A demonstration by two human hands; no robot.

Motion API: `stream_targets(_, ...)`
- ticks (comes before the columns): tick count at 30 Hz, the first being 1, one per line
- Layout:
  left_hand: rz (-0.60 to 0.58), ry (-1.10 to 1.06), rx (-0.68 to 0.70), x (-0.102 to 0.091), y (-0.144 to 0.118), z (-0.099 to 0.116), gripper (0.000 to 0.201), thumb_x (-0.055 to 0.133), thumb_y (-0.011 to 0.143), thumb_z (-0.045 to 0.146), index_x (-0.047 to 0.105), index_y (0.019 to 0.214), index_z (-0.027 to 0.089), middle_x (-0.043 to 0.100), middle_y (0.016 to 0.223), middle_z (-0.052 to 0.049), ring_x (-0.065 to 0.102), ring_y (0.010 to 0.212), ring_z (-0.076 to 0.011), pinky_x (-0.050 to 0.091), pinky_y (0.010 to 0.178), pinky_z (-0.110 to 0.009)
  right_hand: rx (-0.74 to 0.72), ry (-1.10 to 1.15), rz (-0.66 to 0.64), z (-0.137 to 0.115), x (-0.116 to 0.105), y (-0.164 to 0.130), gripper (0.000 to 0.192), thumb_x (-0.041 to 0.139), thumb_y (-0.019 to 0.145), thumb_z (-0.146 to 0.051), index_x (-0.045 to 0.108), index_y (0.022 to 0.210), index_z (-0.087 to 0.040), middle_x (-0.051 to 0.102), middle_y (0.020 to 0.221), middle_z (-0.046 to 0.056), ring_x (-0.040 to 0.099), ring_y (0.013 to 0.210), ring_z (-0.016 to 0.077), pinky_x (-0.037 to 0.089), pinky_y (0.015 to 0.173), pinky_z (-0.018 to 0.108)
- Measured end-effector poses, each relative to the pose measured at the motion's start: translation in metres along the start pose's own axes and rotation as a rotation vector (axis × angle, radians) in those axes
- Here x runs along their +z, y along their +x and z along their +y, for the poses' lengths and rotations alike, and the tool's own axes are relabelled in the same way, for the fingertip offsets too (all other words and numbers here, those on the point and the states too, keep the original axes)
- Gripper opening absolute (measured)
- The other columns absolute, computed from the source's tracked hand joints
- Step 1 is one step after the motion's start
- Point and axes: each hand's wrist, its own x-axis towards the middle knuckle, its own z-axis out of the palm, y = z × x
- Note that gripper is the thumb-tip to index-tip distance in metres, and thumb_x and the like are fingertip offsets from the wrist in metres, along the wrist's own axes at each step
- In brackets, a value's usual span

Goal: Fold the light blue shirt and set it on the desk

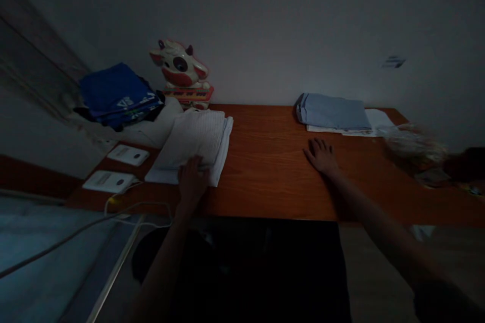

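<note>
My left hand (193,180) rests on the near edge of a stack of folded cloths on the left of the table. Its fingers lie forward over the top piece, a pale striped folded cloth (195,133), with the thumb apart from them. Beneath it, a white folded cloth (225,154) shows along the right and front sides. My right hand (322,156) is spread on the bare tabletop with nothing in it. Just beyond its fingertips lies a blue-grey folded cloth (335,112) on top of white sheets (379,121).
Blue folded clothes (117,92) sit on a white bundle (144,131) at the left. Behind stands a cow-shaped toy keyboard (182,73). Two white boxes (127,155) and a cable (151,204) are near the left edge of the wooden table (269,161). A clear plastic bag (417,146) lies right.
</note>
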Motion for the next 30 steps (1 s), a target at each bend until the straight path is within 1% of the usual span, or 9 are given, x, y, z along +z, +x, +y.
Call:
stream_targets(3, 0.038, 0.053, -0.083, 0.005, 0.007, -0.002, 0.04, 0.068, 0.098, 0.036, 0.073, 0.136, 0.027, 0.076, 0.136, -0.011, 0.064, 0.136, -0.0363, 0.033, 0.125, -0.062, -0.002, 0.002, -0.031, -0.005, -0.005, 0.002, 0.088, 0.02, 0.108, -0.077, 0.045, 0.17, -0.019, 0.036, 0.178, 0.015, 0.032, 0.164, 0.0437, 0.024, 0.131, 0.074)
stream_targets(6, 0.05, 0.075, -0.114, 0.007, 0.021, -0.002, 0.034, 0.073, 0.094, 0.038, 0.08, 0.126, 0.031, 0.079, 0.128, -0.011, 0.064, 0.133, -0.0385, 0.026, 0.123, -0.068, 0.007, 0.01, -0.045, -0.009, -0.008, 0.003, 0.087, 0.022, 0.108, -0.075, 0.045, 0.17, -0.019, 0.036, 0.179, 0.014, 0.031, 0.164, 0.0433, 0.024, 0.132, 0.072)
stream_targets(10, -0.081, -0.061, -0.183, 0.002, 0.048, -0.015, 0.031, 0.079, 0.087, 0.045, 0.086, 0.113, 0.03, 0.082, 0.122, -0.008, 0.069, 0.127, -0.0357, 0.03, 0.122, -0.061, 0.009, 0.015, -0.038, -0.01, -0.009, 0.001, 0.086, 0.024, 0.108, -0.075, 0.045, 0.17, -0.019, 0.036, 0.179, 0.014, 0.032, 0.164, 0.0439, 0.025, 0.131, 0.073)
stream_targets(13, -0.194, -0.108, -0.266, 0.0, 0.059, -0.02, 0.034, 0.078, 0.086, 0.049, 0.087, 0.113, 0.03, 0.084, 0.115, -0.008, 0.071, 0.121, -0.0357, 0.036, 0.118, -0.058, 0.001, 0.029, -0.026, -0.008, -0.007, 0.001, 0.085, 0.025, 0.108, -0.074, 0.047, 0.169, -0.019, 0.037, 0.178, 0.015, 0.032, 0.163, 0.0441, 0.024, 0.131, 0.074)
stream_targets(16, -0.088, -0.075, -0.261, 0.008, 0.055, -0.012, 0.037, 0.075, 0.087, 0.044, 0.085, 0.118, 0.028, 0.082, 0.121, -0.01, 0.069, 0.123, -0.0348, 0.035, 0.12, -0.057, 0.003, 0.045, -0.031, -0.007, -0.006, 0.001, 0.086, 0.026, 0.108, -0.075, 0.047, 0.169, -0.019, 0.037, 0.178, 0.015, 0.032, 0.164, 0.0443, 0.023, 0.131, 0.074)
stream_targets(19, 0.064, -0.052, -0.155, 0.021, 0.039, -0.001, 0.036, 0.068, 0.094, 0.035, 0.082, 0.125, 0.026, 0.079, 0.128, -0.01, 0.065, 0.13, -0.0316, 0.026, 0.129, -0.055, 0.002, 0.052, -0.022, -0.007, -0.008, 0.001, 0.085, 0.026, 0.108, -0.075, 0.047, 0.169, -0.019, 0.038, 0.177, 0.014, 0.032, 0.164, 0.0436, 0.024, 0.131, 0.073)
stream_targets(21, 0.111, -0.044, -0.093, 0.028, 0.03, 0.002, 0.035, 0.062, 0.098, 0.032, 0.079, 0.128, 0.027, 0.077, 0.134, -0.009, 0.061, 0.137, -0.0313, 0.014, 0.134, -0.058, 0.003, 0.047, -0.012, -0.008, -0.008, 0.0, 0.085, 0.026, 0.108, -0.074, 0.049, 0.168, -0.019, 0.04, 0.177, 0.014, 0.033, 0.163, 0.043, 0.025, 0.131, 0.073)
stream_targets(24, 0.107, -0.059, -0.055, 0.032, 0.026, 0.001, 0.037, 0.061, 0.098, 0.029, 0.075, 0.132, 0.028, 0.073, 0.14, -0.01, 0.056, 0.144, -0.0318, -0.001, 0.136, -0.062, 0.001, 0.043, -0.002, -0.009, -0.009, -0.001, 0.085, 0.026, 0.108, -0.075, 0.049, 0.168, -0.019, 0.041, 0.176, 0.013, 0.034, 0.163, 0.0429, 0.025, 0.132, 0.072)
stream_targets(30, 0.066, -0.117, -0.005, 0.034, 0.029, -0.007, 0.048, 0.061, 0.09, 0.019, 0.073, 0.135, 0.029, 0.068, 0.15, -0.009, 0.048, 0.154, -0.0314, -0.014, 0.134, -0.066, 0.005, 0.041, -0.015, -0.007, -0.008, 0.0, 0.084, 0.026, 0.108, -0.075, 0.048, 0.168, -0.021, 0.039, 0.177, 0.012, 0.033, 0.164, 0.0427, 0.024, 0.132, 0.071)
